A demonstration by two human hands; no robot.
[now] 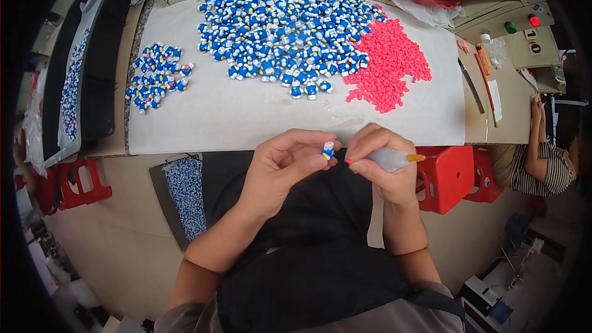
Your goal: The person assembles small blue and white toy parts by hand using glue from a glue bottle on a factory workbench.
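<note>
Hands | left hand (285, 163) pinches blue figurine (328, 150) | right hand (383, 160) grips glue bottle (394, 159)

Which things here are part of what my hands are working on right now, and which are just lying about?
In use:
left hand pinching a blue figurine
right hand holding a glue bottle
big figurine pile
pink pieces
small figurine pile

Lying about:
red stool
long tools
control box

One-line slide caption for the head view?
Left hand pinches a small blue-and-white figurine; right hand holds a glue bottle, above heaps of figurines and pink pieces.
</note>
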